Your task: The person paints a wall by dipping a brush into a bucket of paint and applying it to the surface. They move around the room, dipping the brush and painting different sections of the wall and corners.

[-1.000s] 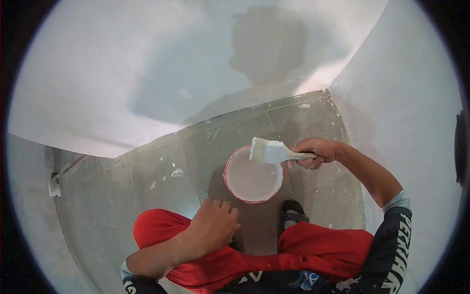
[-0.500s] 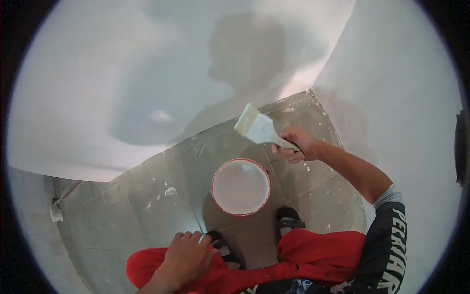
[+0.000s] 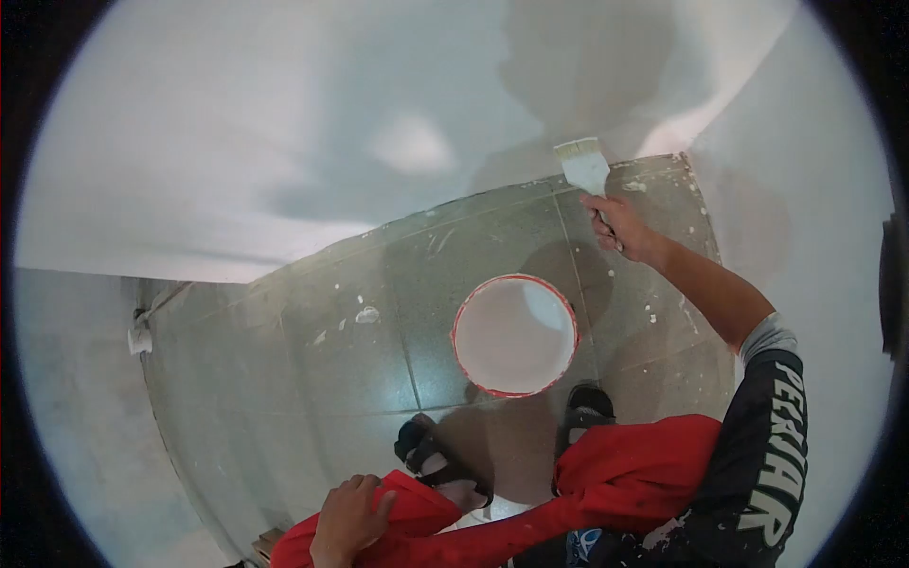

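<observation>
My right hand [image 3: 620,230] is closed round the handle of a wide paintbrush [image 3: 585,168], its body and bristles coated in white. The brush points away from me, and its bristle end overlaps the bottom of the far wall in this view. Nearer to me stands a round bucket [image 3: 454,338] with a red, paint-smeared rim and white paint [image 3: 514,336] inside. My left hand [image 3: 348,519] rests on my left knee, over the red trousers [image 3: 414,500], with its fingers lying flat and nothing in it.
White walls [image 3: 379,85] meet in a corner at upper right. Paint spots mark the grey tiled floor [image 3: 350,360]. My sandalled feet [image 3: 440,454] are close behind the bucket. A small white object [image 3: 139,339] sits by the left wall, and a brown item [image 3: 268,542] lies at lower left.
My right hand has carried the brush forward and right, to the foot of the far wall, and its bristles now point more straight ahead. The view has shifted; my left hand stays on the knee.
</observation>
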Motion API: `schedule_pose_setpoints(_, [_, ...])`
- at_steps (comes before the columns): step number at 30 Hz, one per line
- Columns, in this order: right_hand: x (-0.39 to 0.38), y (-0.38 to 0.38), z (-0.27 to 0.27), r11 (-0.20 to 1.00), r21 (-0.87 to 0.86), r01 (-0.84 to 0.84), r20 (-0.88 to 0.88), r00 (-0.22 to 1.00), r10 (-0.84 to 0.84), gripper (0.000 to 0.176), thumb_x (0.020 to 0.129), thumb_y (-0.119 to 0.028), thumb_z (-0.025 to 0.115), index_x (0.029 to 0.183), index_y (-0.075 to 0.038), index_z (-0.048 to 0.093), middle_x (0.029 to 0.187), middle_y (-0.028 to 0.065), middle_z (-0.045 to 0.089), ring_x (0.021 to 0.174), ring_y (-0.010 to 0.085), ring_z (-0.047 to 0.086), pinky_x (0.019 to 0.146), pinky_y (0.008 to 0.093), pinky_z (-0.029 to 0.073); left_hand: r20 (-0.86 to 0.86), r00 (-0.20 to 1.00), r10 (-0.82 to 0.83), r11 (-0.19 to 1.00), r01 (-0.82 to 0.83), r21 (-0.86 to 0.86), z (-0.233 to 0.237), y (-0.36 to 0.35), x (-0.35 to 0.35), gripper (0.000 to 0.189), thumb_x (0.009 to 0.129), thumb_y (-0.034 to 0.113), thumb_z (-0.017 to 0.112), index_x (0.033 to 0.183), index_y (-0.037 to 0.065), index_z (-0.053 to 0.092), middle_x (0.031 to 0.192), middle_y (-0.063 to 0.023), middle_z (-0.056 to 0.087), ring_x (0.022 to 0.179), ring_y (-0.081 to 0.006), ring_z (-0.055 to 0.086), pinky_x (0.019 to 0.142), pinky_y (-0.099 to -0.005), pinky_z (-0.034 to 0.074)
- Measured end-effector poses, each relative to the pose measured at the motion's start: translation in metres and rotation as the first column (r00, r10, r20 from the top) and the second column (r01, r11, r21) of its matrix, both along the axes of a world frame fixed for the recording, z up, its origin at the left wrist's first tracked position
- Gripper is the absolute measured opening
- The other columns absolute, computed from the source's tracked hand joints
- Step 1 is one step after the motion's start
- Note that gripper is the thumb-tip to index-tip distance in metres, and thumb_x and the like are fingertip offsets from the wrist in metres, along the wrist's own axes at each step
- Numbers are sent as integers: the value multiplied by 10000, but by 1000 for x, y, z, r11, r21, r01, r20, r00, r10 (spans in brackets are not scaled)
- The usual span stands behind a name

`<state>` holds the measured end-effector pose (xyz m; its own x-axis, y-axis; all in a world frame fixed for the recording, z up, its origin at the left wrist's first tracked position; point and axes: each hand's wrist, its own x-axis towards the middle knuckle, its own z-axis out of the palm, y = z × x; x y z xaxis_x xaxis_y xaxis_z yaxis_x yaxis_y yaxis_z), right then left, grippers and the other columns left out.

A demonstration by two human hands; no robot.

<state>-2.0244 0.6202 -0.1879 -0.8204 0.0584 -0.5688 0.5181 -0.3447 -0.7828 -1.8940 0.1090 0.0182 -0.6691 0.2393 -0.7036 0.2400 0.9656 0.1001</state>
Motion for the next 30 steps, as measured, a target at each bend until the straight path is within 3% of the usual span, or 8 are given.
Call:
schedule_pose_setpoints(4, [-13, -10, -2, 999, 8, 35, 16, 999, -36, 341, 901, -377, 655, 783, -130, 452, 560, -29, 398, 419, 85, 365, 376, 258, 290, 67, 995, 70, 996, -66, -57, -19, -12, -1, 382, 931, 369, 565, 1057, 12, 621, 996, -214, 649, 926, -396, 628, 822, -484, 494])
schedule_pose_setpoints(6, [-15, -11, -6, 999, -6, 47, 17, 999, -47, 347, 907, -387, 646, 778, -135, 445, 554, -30, 398, 417, 80, 362, 374, 257, 287, 133, 984, 117, 979, -92, -181, -21, -11, -5, 395, 955, 372, 547, 1104, 15, 632, 1089, -195, 644, 1021, -376, 614, 899, -440, 483])
schedule_pose_setpoints(9, [-17, -8, -7, 998, 20, 60, -10, 998, -60, 358, 895, -379, 663, 786, -133, 426, 533, -34, 358, 372, 85, 311, 349, 260, 235, 139, 977, 164, 971, -134, -199, -24, -5, -11, 398, 959, 374, 541, 1112, 18, 632, 1088, -193, 646, 1028, -373, 614, 906, -439, 481])
schedule_pose_setpoints(13, [-18, 0, 0, 998, 66, 21, -19, 1000, -20, 362, 902, -388, 655, 774, -137, 427, 539, -35, 359, 385, 78, 293, 355, 258, 237, 147, 977, 155, 977, -129, -172, -26, -1, -14, 394, 961, 372, 537, 1119, 24, 633, 1097, -193, 647, 1038, -371, 614, 910, -441, 478])
schedule_pose_setpoints(15, [-18, 1, 1, 998, 52, 18, -28, 999, -16, 363, 906, -390, 651, 769, -138, 427, 539, -33, 360, 387, 77, 291, 357, 260, 240, 88, 990, 113, 990, -104, -99, -31, -7, -12, 344, 930, 349, 576, 1046, 29, 629, 989, -211, 652, 927, -403, 630, 825, -481, 499])
schedule_pose_setpoints(23, [-18, 0, 17, 997, 69, 44, -63, 997, -39, 362, 908, -388, 649, 766, -137, 430, 533, -30, 353, 382, 79, 286, 350, 257, 225, 66, 994, 89, 995, -86, -57, -33, -5, -12, 339, 931, 338, 576, 1040, 22, 632, 983, -217, 654, 919, -404, 634, 825, -485, 501])
schedule_pose_setpoints(30, [-25, -2, 89, 989, 145, 35, -196, 981, -6, 377, 915, -402, 642, 758, -133, 430, 524, -34, 355, 365, 72, 299, 343, 245, 236, 76, 997, 28, 998, -24, -52, -35, -1, -13, 346, 924, 347, 586, 1022, 20, 639, 981, -214, 657, 920, -398, 635, 822, -478, 506])
